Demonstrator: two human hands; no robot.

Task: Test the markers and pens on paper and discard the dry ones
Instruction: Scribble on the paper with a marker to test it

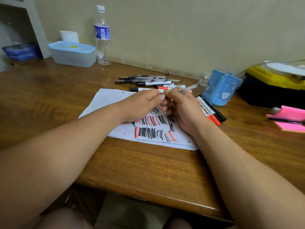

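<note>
Left hand (143, 104) and right hand (180, 111) pinch a slim clear pen (189, 88) over scribbled paper (107, 98).

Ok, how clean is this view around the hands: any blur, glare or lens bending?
Head view: wide-angle bending bows the desk edge and stretches the forearms; the left hand, the right hand and the clear pen they pinch look soft; light is even, with a mild sheen on the desk's front edge.

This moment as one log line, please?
clear plastic pen; left hand pinches one end; right hand grips barrel; over scribbled white paper
</note>
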